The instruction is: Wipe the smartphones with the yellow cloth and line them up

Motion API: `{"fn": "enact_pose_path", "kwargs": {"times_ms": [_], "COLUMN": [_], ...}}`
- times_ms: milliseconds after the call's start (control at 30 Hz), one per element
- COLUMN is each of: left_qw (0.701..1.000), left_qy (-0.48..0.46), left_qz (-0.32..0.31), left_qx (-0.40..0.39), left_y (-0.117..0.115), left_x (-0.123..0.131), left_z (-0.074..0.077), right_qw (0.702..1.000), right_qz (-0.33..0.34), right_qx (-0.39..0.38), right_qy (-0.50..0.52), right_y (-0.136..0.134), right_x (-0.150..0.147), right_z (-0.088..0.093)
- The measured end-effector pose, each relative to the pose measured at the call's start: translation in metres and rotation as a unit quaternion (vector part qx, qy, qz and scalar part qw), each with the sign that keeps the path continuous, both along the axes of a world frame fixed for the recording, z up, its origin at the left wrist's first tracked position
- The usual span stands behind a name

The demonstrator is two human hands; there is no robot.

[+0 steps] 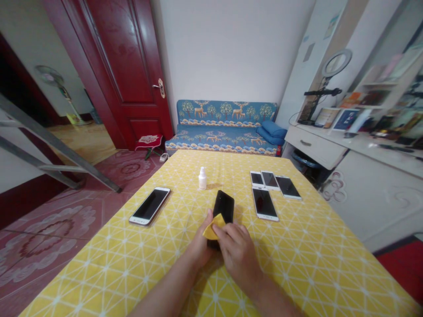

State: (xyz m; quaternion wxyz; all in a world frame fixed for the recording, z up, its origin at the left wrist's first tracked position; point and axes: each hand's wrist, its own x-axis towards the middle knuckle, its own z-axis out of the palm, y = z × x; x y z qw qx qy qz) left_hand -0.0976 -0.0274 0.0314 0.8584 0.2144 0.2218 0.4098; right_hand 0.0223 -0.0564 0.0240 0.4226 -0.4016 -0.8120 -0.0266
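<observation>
A black smartphone [225,203] is held tilted above the table, its lower part hidden by my hands. My left hand [201,240] grips it along its left side and from beneath. Against the phone's face, my right hand [238,246] presses a small yellow cloth [213,228] pinched in its fingers. Beyond them stands a small white bottle [202,179], upright. On the left lies a white-framed smartphone [150,206], dark screen up.
Several more phones lie grouped at the right, the nearest a white smartphone [265,204]. A yellow patterned cloth covers the table [158,259]. Behind it is a blue sofa [224,134]; a white cabinet [366,193] stands right and a metal ladder [62,163] left.
</observation>
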Motion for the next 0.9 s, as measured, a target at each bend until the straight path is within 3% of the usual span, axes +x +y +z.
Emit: {"fn": "enact_pose_path", "kwargs": {"times_ms": [67,167,233,300,400,500,600,667,767,900], "left_qw": [0.998,0.989,0.984,0.987,0.997,0.993,0.976,0.959,0.913,0.852], "left_qy": [0.063,0.119,0.112,0.080,0.016,-0.021,0.022,0.106,0.253,0.348], "left_qz": [0.005,-0.080,-0.128,-0.126,-0.058,0.066,0.180,0.227,0.258,0.252], "left_qx": [0.009,0.041,0.057,0.058,0.053,0.095,0.121,0.130,0.191,0.298], "left_y": [-0.002,-0.006,-0.007,-0.007,-0.003,0.003,0.009,0.014,0.017,0.013], "left_x": [0.004,0.008,0.007,0.003,-0.006,-0.013,-0.015,-0.014,-0.011,-0.005], "left_z": [-0.003,-0.007,-0.007,-0.001,0.013,0.019,0.013,0.005,-0.003,-0.002], "right_qw": [0.998,0.989,0.977,0.965,0.956,0.968,0.975,0.968,0.923,0.822], "right_qz": [-0.046,-0.118,-0.151,-0.173,-0.179,-0.110,-0.034,-0.004,0.033,0.027], "right_qx": [0.003,-0.018,-0.050,-0.085,-0.118,-0.160,-0.194,-0.211,-0.286,-0.379], "right_qy": [0.030,0.093,0.139,0.178,0.203,0.157,0.098,0.134,0.256,0.424], "right_y": [0.009,0.022,0.029,0.034,0.037,0.031,0.016,0.005,-0.004,0.001], "right_x": [0.011,0.034,0.047,0.056,0.057,0.042,0.022,0.011,0.003,0.003], "right_z": [-0.004,-0.009,-0.011,-0.014,-0.019,-0.017,-0.006,0.001,0.005,0.001]}}
